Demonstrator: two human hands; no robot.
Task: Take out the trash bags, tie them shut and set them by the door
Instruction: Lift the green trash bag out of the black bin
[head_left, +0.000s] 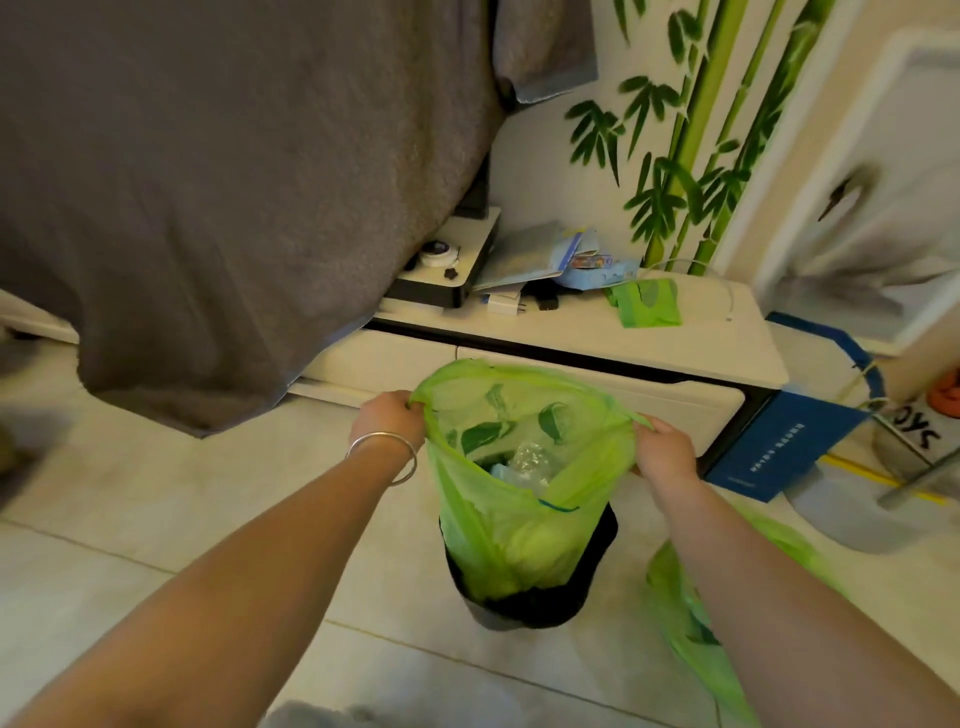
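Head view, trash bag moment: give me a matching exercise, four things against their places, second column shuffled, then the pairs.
Things
1. green trash bag
2. black bin
3. blue book
4. folded green bags

Places
A. on top of the low white cabinet
B. leaning against the cabinet's end
C. on the floor, under the bag
D. held open by left hand and right hand

Pairs: 1-D, 2-C, 3-B, 4-A

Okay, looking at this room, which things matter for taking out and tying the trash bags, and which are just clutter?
Part of the job:
- translucent green plastic trash bag, its rim gripped by the left hand and right hand
- round black bin holding it
- second green plastic bag on the floor

Just lying about:
- grey blanket
- blue book
- folded green bags on the white cabinet
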